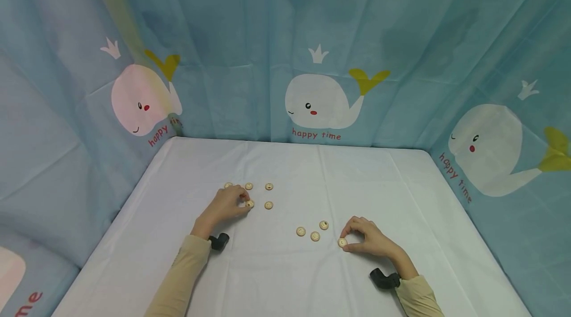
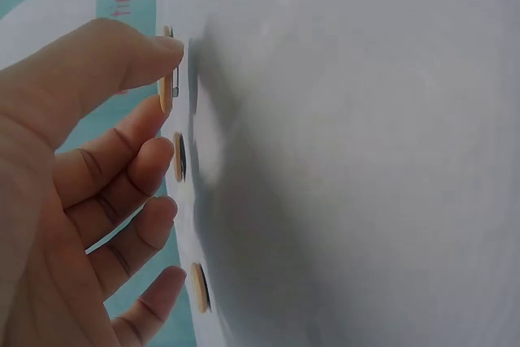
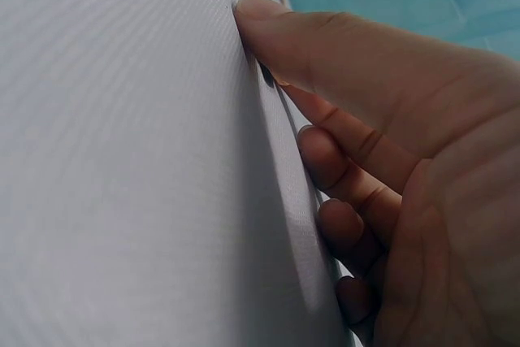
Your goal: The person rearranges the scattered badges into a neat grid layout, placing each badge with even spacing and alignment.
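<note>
On the left, my left hand [image 1: 228,204] pinches a round wooden pin badge [image 1: 250,204] between thumb and fingertips. In the left wrist view this badge [image 2: 166,101] is seen edge-on, a metal pin on its back, raised off the cloth. My right hand [image 1: 371,240] pinches another wooden badge [image 1: 342,242] at its edges, close to the cloth. From the right wrist, the thumb hides most of it. Behind the left hand are three badges in a row: one partly covered [image 1: 228,185], a middle one [image 1: 249,186] and a right one [image 1: 269,186]. One more badge [image 1: 268,205] lies just right of the left hand.
Between the hands lie three loose badges: a left one [image 1: 301,231], a front one [image 1: 315,236] and a back one [image 1: 323,225]. A white cloth [image 1: 276,272] covers the table. Blue whale-print curtains [image 1: 232,103] hang around its back and sides.
</note>
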The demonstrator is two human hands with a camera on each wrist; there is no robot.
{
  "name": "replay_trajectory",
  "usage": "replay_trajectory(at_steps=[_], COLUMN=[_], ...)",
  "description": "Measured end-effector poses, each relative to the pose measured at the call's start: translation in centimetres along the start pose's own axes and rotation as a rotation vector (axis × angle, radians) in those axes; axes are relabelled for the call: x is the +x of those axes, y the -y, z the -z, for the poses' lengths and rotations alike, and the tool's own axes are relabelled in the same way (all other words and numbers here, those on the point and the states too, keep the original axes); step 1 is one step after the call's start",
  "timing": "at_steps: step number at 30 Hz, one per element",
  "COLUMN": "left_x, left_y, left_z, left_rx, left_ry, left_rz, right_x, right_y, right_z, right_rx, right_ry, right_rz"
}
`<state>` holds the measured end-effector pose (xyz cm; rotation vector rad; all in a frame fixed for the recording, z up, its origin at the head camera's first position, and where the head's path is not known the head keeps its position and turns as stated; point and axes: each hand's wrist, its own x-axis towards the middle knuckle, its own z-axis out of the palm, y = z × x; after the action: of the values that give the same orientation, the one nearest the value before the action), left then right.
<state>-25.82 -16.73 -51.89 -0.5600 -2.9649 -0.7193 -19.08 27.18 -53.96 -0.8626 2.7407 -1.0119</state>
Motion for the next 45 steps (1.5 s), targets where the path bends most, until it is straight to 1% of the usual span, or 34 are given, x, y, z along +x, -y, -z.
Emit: replay_trajectory(at_steps=[6, 10, 17, 26, 30, 33, 39, 42, 45], left_x=[0.0, -0.1, -0.1, -0.3, -0.4, -0.4, 0.0, 0.2, 0.4], left_y=[0.4, 0.5, 0.6, 0.4, 0.2, 0.1, -0.3, -0.8, -1.4], left_z=[0.2, 0.3, 0.3, 0.5, 0.7, 0.8, 0.8, 0.7, 0.5], left_rx=[0.007, 0.011, 0.018, -0.026, -0.024, -0.011, 0.005, -0.001, -0.01], left_ry=[0.011, 0.014, 0.03, 0.058, 0.053, 0.034, -0.002, -0.007, -0.001], left_rz=[0.023, 0.024, 0.035, 0.077, 0.077, 0.051, -0.043, -0.074, -0.089], right_x=[0.0, 0.0, 0.0, 0.0, 0.0, 0.0, 0.0, 0.0, 0.0], right_y=[-0.2, -0.2, -0.1, -0.1, -0.1, -0.2, -0.3, -0.2, -0.2], right_z=[-0.1, -0.1, 0.0, -0.1, 0.0, 0.0, -0.1, 0.0, 0.0], right_rx=[-0.004, -0.003, 0.002, 0.001, 0.002, -0.003, -0.01, -0.013, -0.018], right_ry=[-0.007, -0.007, 0.001, 0.0, 0.002, 0.004, -0.003, -0.014, -0.025], right_rz=[0.018, 0.022, 0.007, 0.008, 0.004, 0.006, 0.019, 0.037, 0.06])
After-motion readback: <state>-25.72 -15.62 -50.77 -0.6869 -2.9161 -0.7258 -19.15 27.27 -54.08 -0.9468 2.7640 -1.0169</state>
